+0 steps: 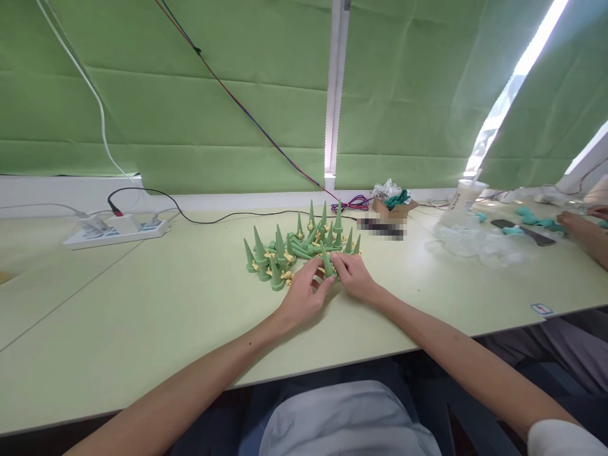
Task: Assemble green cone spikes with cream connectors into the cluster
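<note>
Green cone (327, 261): is pointing up between the two hands, at the cluster's near edge.
Left hand (304, 296): its fingers are clamping the cone low down.
Right hand (354, 277): its fingers are bunching against the cone; their exact grip is hidden.
Standing cones (258, 244): many are standing upright, with small yellow pieces (287, 256) showing among them.
Lying cones (300, 251): several are lying mid-cluster, seemingly not yet stood up.
Table (180, 316): is carrying the cluster, a power strip (116, 235) and a cardboard box (398, 209).
</note>
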Available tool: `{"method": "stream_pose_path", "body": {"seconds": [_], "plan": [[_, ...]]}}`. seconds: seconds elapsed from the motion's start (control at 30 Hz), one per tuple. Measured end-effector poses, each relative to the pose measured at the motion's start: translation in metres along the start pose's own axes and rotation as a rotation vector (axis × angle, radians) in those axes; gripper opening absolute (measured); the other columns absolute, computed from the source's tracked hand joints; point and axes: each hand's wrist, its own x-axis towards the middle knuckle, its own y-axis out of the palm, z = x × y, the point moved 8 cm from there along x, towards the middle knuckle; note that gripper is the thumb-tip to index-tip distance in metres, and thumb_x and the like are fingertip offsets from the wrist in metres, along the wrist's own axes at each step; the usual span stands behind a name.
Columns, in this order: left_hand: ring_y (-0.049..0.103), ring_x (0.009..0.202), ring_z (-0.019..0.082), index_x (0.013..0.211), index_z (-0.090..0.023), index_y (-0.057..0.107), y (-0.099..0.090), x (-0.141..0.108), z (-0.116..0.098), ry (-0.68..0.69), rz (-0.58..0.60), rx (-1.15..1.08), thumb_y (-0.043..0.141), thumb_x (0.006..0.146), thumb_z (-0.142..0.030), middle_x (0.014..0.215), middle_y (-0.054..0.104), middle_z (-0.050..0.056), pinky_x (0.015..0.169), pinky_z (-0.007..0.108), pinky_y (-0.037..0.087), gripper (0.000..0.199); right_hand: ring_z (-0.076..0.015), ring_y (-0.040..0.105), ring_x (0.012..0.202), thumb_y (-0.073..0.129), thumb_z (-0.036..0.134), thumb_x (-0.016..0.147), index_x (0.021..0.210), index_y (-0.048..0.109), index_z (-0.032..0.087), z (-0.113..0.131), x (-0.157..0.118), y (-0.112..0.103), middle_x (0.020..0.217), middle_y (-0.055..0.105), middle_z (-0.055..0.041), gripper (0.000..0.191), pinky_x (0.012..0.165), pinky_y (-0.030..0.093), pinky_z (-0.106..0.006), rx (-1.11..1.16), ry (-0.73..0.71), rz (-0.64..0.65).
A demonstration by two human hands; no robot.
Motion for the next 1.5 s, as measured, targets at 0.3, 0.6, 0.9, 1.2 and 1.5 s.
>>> {"method": "stream_pose_path", "body": {"seconds": [0.3, 0.6, 0.9, 1.2, 1.5], "plan": [[0.053, 0.076, 0.015, 0.087, -0.019, 0.053, 0.000, 0.002, -0.003, 0.063, 0.001, 0.082, 0.053, 0.091, -0.028, 0.088, 0.055, 0.003, 0.057, 0.024, 0.044, 0.010, -0.0115, 0.030, 0.051, 0.030, 0.042, 0.103, 0.062, 0.029, 0.021, -0.004, -0.001, 0.006, 0.054, 0.033, 0.0038, 0.046, 0.053, 0.026, -0.028, -0.036, 0.000, 0.048], [0.053, 0.074, 0.014, 0.088, -0.020, 0.054, -0.004, 0.002, -0.010, 0.143, -0.056, 0.136, 0.054, 0.091, -0.023, 0.087, 0.057, 0.002, 0.062, 0.025, 0.045, 0.004, -0.0124, 0.033, 0.054, 0.029, 0.043, 0.104, 0.067, 0.031, 0.021, -0.006, 0.001, 0.005, 0.059, 0.036, 0.0032, 0.043, 0.054, 0.028, -0.028, 0.002, 0.026, 0.047], [0.054, 0.064, 0.012, 0.089, -0.020, 0.055, -0.008, 0.001, -0.009, 0.118, -0.087, 0.165, 0.055, 0.090, -0.021, 0.082, 0.058, -0.001, 0.061, 0.026, 0.044, 0.001, -0.0127, 0.035, 0.056, 0.030, 0.041, 0.104, 0.070, 0.032, 0.022, -0.007, 0.001, 0.005, 0.061, 0.037, 0.0038, 0.040, 0.057, 0.029, -0.028, -0.006, 0.020, 0.098], [0.056, 0.067, 0.012, 0.093, -0.020, 0.055, -0.006, 0.001, -0.004, 0.125, -0.096, 0.159, 0.053, 0.091, -0.020, 0.091, 0.058, 0.001, 0.062, 0.027, 0.048, 0.003, -0.0124, 0.037, 0.056, 0.030, 0.041, 0.104, 0.069, 0.034, 0.021, -0.011, 0.001, 0.010, 0.061, 0.041, 0.0036, 0.040, 0.057, 0.030, -0.028, -0.031, 0.033, 0.144], [0.061, 0.074, 0.014, 0.107, -0.020, 0.055, -0.006, 0.001, 0.007, 0.065, -0.127, 0.147, 0.054, 0.091, -0.025, 0.108, 0.057, 0.007, 0.063, 0.029, 0.053, 0.016, -0.0130, 0.036, 0.056, 0.032, 0.040, 0.103, 0.069, 0.032, 0.022, -0.011, 0.001, 0.010, 0.061, 0.041, 0.0033, 0.039, 0.057, 0.029, -0.028, -0.045, 0.036, 0.150]]}}
